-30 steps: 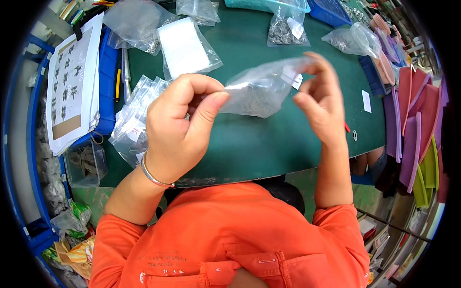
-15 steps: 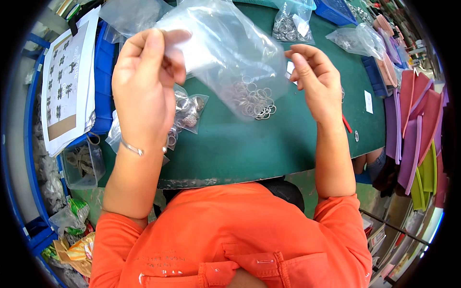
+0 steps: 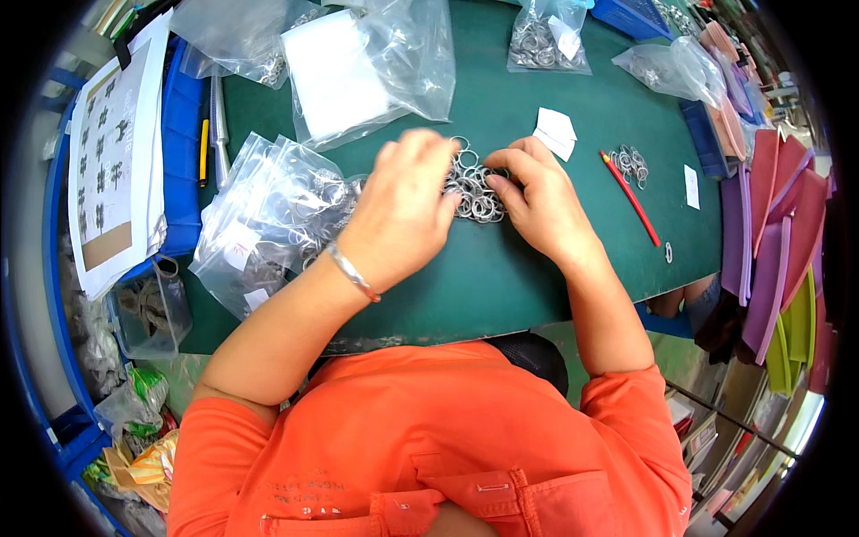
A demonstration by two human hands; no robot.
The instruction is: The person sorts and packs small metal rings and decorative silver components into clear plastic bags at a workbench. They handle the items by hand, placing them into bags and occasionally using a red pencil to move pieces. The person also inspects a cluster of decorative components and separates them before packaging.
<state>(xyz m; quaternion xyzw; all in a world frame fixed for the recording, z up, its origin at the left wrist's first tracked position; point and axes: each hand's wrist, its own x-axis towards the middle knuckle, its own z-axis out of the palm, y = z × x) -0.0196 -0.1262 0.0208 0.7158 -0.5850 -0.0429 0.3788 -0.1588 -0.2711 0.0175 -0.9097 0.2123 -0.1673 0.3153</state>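
Observation:
A heap of thin silver metal rings lies on the green tabletop between my hands. My left hand rests at the heap's left side, its thumb apart from the fingers. Motion smears those fingertips a little, and the hand covers part of the rings. At the heap's right edge my right hand has its fingers bent, thumb and forefinger closed on rings there. Close to my left wrist are clear zip bags of rings and small metal parts. Beyond them lies a clear plastic bag near a white sheet.
A red pencil and a smaller ring pile lie to the right, near white paper slips. A filled bag stands at the back. Blue bins flank the left edge; purple and pink trays stand right.
The large clear bag has left my hands and lies at the back left. Both hands have come down and inward to the ring heap. The red pencil and smaller ring pile are now uncovered.

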